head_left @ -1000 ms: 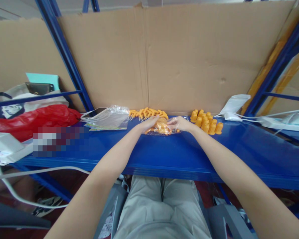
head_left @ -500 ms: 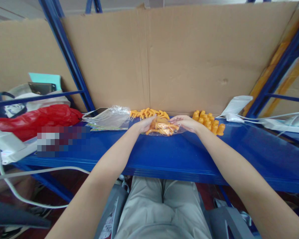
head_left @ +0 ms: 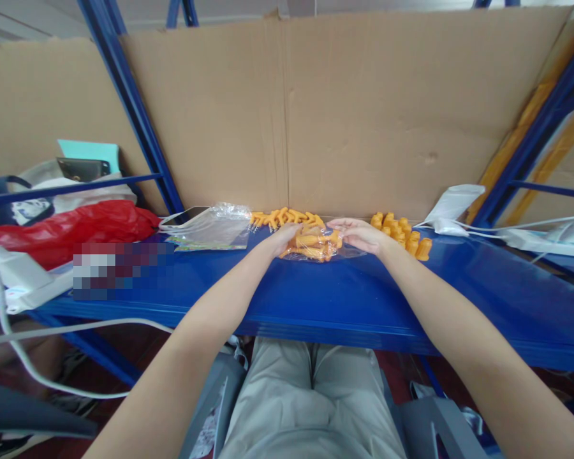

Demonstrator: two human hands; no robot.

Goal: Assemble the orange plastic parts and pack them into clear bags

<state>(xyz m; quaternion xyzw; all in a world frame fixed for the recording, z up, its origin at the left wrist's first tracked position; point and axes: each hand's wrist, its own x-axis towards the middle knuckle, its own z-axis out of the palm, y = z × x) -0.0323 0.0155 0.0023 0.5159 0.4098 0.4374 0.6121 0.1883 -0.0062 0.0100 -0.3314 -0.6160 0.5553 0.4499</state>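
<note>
A clear plastic bag [head_left: 321, 252] holding several orange plastic pieces lies on the blue shelf between my hands. My left hand [head_left: 286, 239] is closed on the bag's left side, its fingertips partly hidden behind the pieces. On the bag's right side, my right hand [head_left: 362, 234] pinches the film with its fingers pointing left. Behind the bag, a row of orange branched pieces [head_left: 287, 217] with small metal ends runs along the cardboard. Several upright orange pieces [head_left: 402, 233], shaped like small boots, stand close by my right hand.
Left of the bag lie flat clear plastic packets [head_left: 220, 233] and a phone [head_left: 191, 217]. A red plastic bag [head_left: 76, 233] and white cables are farther left. White adapters and cords [head_left: 452, 223] sit at right. A cardboard wall [head_left: 363, 115] closes off the back.
The orange pieces inside the bag have shifted and lie more level. My right hand has moved slightly, and the bag's film spreads a little farther right beneath it.
</note>
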